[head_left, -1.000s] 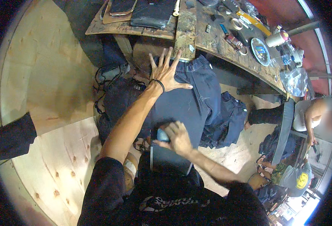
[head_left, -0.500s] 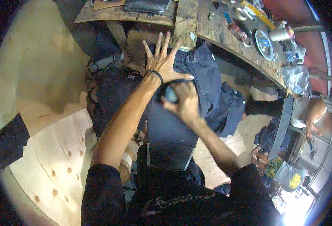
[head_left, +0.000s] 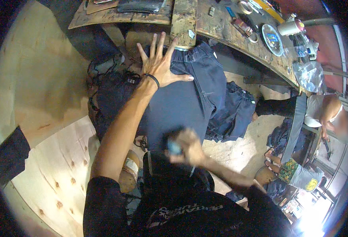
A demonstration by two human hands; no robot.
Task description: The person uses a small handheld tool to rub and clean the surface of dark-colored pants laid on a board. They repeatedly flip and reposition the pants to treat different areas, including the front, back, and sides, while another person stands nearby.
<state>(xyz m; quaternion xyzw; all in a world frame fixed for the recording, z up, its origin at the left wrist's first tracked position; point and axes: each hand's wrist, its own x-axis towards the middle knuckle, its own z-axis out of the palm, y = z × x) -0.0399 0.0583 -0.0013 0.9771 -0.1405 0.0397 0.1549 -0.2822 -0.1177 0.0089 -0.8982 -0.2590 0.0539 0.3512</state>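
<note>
A pair of dark navy trousers (head_left: pixel 174 106) is stretched out in front of me, its elasticated waistband at the far end by the workbench. Near that waistband, my left hand (head_left: pixel 160 65) lies flat on the cloth, fingers spread and nothing in it. Close to my body, my right hand (head_left: pixel 191 148) is closed round a light-blue tool (head_left: pixel 174 148) with a dark edge, pressed to the lower part of the leg. Motion blurs this hand and hides what kind of tool it is.
Ahead stands a worn wooden workbench (head_left: pixel 237 39) with tape rolls, a plate (head_left: pixel 272 40) and a thread cone (head_left: pixel 290 27). More dark garments (head_left: pixel 233 114) hang at the right. A plywood panel (head_left: pixel 59 166) fills the left. Two other people (head_left: pixel 324 110) are at the far right.
My right hand has swept the light-blue tool down the trouser leg toward my body. My left hand keeps its place on the cloth; the whole view has shifted slightly.
</note>
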